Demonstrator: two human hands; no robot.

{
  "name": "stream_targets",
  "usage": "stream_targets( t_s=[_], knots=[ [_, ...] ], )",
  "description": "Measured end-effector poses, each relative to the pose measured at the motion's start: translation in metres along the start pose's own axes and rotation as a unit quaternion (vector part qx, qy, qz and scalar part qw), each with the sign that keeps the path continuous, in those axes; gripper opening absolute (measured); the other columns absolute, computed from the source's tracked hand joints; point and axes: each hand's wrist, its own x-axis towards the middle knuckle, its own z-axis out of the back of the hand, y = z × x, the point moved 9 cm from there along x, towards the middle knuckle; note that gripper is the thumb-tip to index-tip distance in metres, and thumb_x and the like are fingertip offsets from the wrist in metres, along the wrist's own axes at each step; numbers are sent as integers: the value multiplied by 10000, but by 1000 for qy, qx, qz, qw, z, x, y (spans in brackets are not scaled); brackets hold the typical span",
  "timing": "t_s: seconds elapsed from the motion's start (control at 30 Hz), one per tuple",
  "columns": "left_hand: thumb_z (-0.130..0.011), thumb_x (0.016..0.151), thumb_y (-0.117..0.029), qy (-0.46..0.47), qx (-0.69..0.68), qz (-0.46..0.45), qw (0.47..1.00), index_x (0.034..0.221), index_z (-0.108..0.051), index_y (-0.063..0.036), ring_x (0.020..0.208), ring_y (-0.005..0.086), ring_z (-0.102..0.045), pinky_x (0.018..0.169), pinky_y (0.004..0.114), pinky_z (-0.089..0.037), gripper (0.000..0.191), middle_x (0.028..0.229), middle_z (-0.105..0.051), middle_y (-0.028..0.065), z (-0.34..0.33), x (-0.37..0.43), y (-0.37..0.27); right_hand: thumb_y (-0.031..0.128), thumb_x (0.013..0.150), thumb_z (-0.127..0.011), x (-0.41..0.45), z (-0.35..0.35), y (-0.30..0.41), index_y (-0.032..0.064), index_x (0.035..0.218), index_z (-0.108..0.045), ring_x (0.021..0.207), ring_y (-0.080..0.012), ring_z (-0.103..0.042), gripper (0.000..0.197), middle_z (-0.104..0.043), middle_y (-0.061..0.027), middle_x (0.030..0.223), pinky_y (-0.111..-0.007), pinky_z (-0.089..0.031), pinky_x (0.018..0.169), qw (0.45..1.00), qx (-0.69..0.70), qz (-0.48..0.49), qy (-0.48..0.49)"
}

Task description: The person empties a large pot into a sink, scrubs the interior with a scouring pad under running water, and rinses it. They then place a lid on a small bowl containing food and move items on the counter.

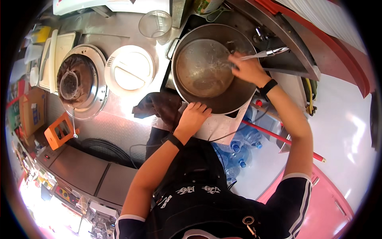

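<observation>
A large stainless steel pot (244, 92) tilts toward me at the sink, with some water pooled over its bottom. My left hand (194, 118) grips its near rim, fingers curled over the edge. Over the right side of the pot is my right hand (249, 68), blurred by motion, its fingers apart and nothing clearly visible in them. Water from a chrome faucet (276, 51) runs onto that hand and into the pot. A dark brown cloth (159, 107) hangs beside my left wrist, at the counter's edge.
A clear measuring jug (155, 25) and a round white lid (129, 68) stand on the steel counter (101, 27). Farther left is a round container (101, 77) with a brown cloth filter. Plastic bottles (241, 155) and a red pole (277, 136) are below, at right.
</observation>
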Motion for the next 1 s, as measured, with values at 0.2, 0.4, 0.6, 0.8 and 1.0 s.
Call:
stream_targets(
  t_s=[0.2,0.4,0.6,0.8,1.0],
  knots=[
    [-587,771,-209,3,23,-6,1000,925,-611,-90,829,193,-509,791,310,-394,196,819,-545,20,2,1,-3,180,789,-514,-20,-64,-30,84,1049,-602,1167,-187,-437,292,-534,-61,1207,-358,-333,994,904,-349,200,146],
    [-577,775,-198,-16,14,-18,1000,848,-585,-98,796,185,-496,754,304,-388,123,779,-524,15,10,3,-7,112,821,-467,50,-16,-11,63,1071,-615,1261,-203,-362,295,-507,-93,1254,-344,-252,1082,899,-372,229,-23],
    [-589,766,-200,-12,31,-18,999,829,-587,-100,804,188,-505,745,307,-390,118,794,-535,6,13,7,1,70,724,-571,-75,-117,-9,149,1077,-651,1010,-321,-559,371,-640,-118,1041,-390,-446,885,913,1,43,407],
    [-630,753,-136,-149,-80,23,985,836,-629,-93,834,201,-533,743,327,-402,94,832,-568,29,55,4,-2,110,882,-532,-67,-108,71,103,1212,-539,1011,-184,-530,329,-568,-86,1127,-314,-453,815,780,541,-93,300],
    [-613,796,-123,-58,-337,150,928,864,-586,-40,675,207,-541,669,320,-436,110,711,-525,68,42,8,-20,125,931,-483,-42,-75,68,96,1229,-504,916,-119,-534,300,-544,-30,1101,-298,-480,752,566,784,-254,-15]
  ],
)
